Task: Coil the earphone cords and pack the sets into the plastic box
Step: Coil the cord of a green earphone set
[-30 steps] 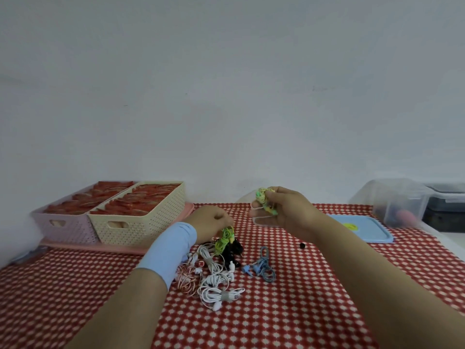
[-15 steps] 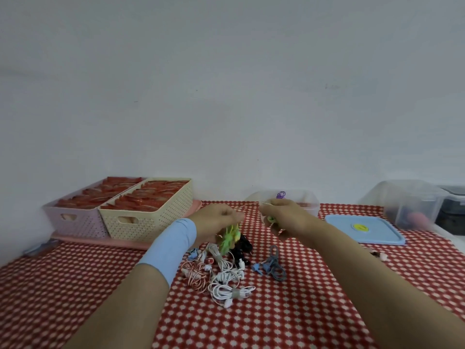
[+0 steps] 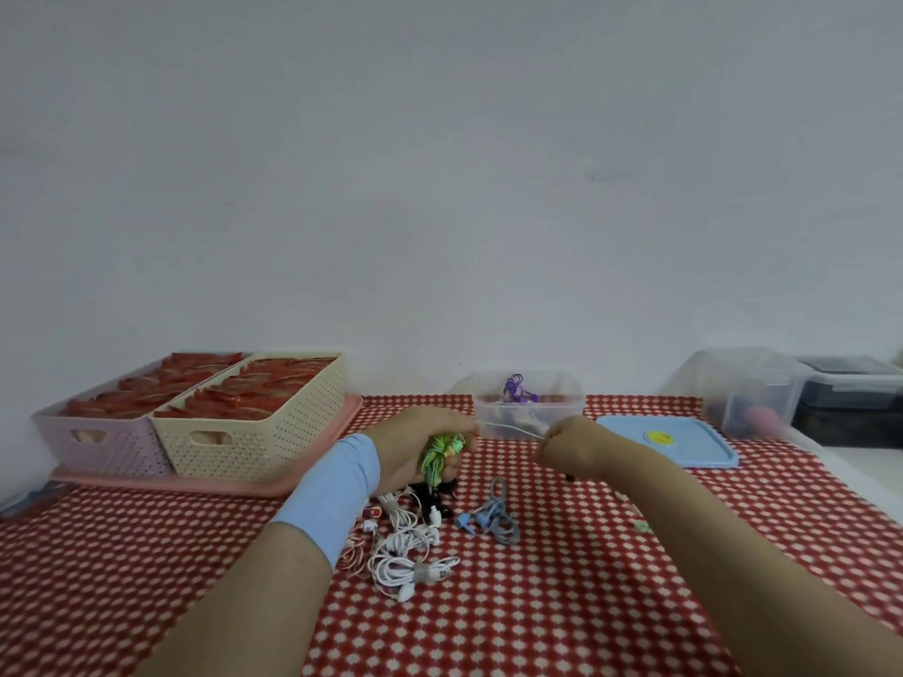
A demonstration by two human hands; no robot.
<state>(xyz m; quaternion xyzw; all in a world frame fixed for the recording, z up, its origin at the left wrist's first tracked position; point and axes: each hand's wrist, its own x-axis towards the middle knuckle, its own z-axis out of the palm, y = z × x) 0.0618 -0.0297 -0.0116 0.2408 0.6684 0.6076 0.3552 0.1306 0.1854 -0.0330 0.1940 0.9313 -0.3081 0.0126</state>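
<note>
Green earphone set (image 3: pixel 441 454) was bunched in the left hand (image 3: pixel 420 444), fingers curled round it, above the counter (image 3: pixel 586 603); the right hand (image 3: pixel 569 444) pinched its cord (image 3: pixel 508 429) taut toward three o'clock; overpulling might unravel the bunch; the plastic box (image 3: pixel 562 408) stood at twelve o'clock.

The tablecloth (image 3: pixel 586 603) is red-and-white checked, the lid (image 3: pixel 684 449) blue, the earphones (image 3: pixel 440 452) green.
</note>
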